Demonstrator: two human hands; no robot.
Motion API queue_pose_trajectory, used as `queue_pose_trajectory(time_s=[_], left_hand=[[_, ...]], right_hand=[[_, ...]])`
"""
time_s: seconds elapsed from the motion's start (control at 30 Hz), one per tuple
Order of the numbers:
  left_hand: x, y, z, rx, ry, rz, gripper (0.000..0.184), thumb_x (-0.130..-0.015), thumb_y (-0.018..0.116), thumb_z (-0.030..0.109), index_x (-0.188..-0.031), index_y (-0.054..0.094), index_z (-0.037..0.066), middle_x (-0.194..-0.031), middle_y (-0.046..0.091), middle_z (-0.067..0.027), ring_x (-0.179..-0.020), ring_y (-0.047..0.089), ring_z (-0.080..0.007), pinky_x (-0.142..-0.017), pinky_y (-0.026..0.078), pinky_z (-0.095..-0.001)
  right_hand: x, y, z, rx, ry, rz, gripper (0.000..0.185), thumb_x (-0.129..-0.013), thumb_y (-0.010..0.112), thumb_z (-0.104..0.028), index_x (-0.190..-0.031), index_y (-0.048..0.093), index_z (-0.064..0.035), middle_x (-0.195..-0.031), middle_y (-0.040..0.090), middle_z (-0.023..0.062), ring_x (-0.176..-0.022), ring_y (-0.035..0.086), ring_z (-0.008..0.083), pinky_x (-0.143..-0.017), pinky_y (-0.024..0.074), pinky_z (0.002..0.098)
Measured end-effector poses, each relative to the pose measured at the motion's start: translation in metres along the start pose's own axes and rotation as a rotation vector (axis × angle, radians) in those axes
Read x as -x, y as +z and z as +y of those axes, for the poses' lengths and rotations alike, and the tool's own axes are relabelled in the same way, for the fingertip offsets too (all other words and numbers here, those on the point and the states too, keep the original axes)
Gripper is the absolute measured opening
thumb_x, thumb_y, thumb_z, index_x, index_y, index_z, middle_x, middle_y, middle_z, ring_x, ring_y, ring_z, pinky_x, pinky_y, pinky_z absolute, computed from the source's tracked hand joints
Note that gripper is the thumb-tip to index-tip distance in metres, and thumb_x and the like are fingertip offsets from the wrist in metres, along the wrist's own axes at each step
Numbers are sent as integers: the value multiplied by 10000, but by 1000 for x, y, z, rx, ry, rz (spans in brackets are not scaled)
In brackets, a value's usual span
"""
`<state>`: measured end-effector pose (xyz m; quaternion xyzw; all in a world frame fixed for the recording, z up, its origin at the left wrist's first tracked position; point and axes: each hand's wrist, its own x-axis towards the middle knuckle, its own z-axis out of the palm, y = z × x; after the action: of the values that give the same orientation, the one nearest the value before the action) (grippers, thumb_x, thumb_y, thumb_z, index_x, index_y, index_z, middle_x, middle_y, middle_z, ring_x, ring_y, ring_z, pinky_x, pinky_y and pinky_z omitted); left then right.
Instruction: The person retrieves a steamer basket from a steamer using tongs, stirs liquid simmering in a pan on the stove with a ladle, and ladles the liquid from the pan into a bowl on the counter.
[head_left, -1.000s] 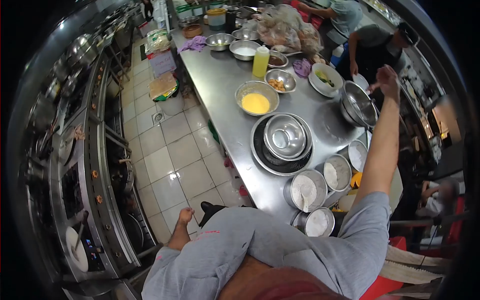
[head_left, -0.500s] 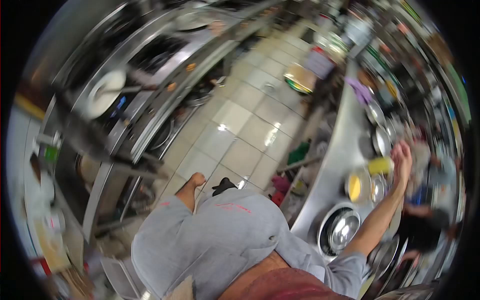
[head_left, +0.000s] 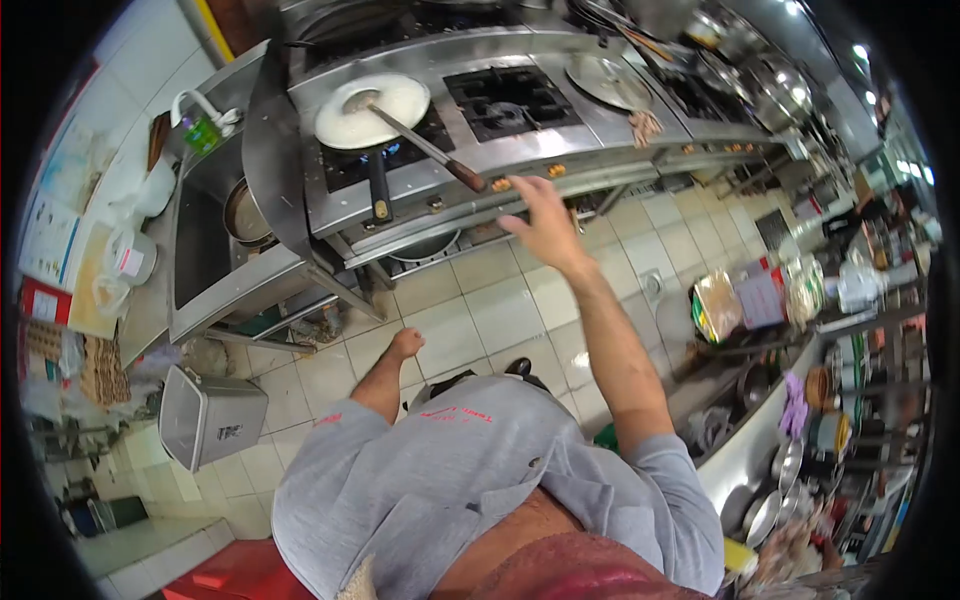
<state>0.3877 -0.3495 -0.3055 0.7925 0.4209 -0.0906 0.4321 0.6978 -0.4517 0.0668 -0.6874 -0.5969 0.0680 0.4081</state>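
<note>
My right hand [head_left: 545,225] reaches forward over the stove's front edge, fingers apart and nothing in them. Just left of its fingertips is the dark wooden handle end of a metal ladle [head_left: 425,145], with a gap between. The ladle's bowl rests in a pan [head_left: 322,130] full of white, creamy contents, over a blue flame. The pan's black handle [head_left: 379,187] points toward me. Low at my left side, above the floor, my left hand [head_left: 405,343] is closed in a loose fist and touches nothing.
Beside the pan is a bare burner grate [head_left: 510,102], then a round metal lid [head_left: 610,82] and a crumpled cloth [head_left: 645,126]. A grey bin [head_left: 215,415] stands on the floor at left. The steel counter [head_left: 755,455] with bowls runs along my right.
My view has swung from the right-hand counter toward the stove. My right hand has left the bowls there and now extends toward the ladle. The left fist stays low.
</note>
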Motion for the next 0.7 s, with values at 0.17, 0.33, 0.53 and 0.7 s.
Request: queue_pose_trajectory(time_s=[0.17,0.33,0.53,0.7], left_hand=[[49,31,-43,-288,110,110,209,-777,492,196,-737,656,73,-802,638,-146,-770,617,-312,-691,493,-421],[91,102,-84,-99,-177,89,213,-764,547,256,-794,657,76,-812,642,-150,-771,624,-284,-694,499,-395],[98,192,-51,-400,-92,143,163,-732,554,177,-843,654,112,-859,646,-102,-859,614,-296,-722,502,-412],[90,158,-21,-206,-224,65,185,-768,523,208,-805,668,99,-839,649,-135,-835,622,-307,-724,500,-416]], right_hand=[[-83,67,11,327,-68,-190,650,-741,650,-171,-1302,332,-89,-1267,374,244,-1174,380,399,-915,376,491],[-138,97,41,457,99,-599,549,-781,531,-87,-1276,301,-26,-1229,417,240,-1142,444,376,-902,419,469],[-148,108,66,280,13,-505,466,-760,564,-55,-1184,380,7,-800,583,184,-759,626,335,-630,509,435],[-143,73,30,-591,509,-628,371,-794,610,-61,-1120,443,-5,-639,438,25,-417,417,86,-304,343,253]])
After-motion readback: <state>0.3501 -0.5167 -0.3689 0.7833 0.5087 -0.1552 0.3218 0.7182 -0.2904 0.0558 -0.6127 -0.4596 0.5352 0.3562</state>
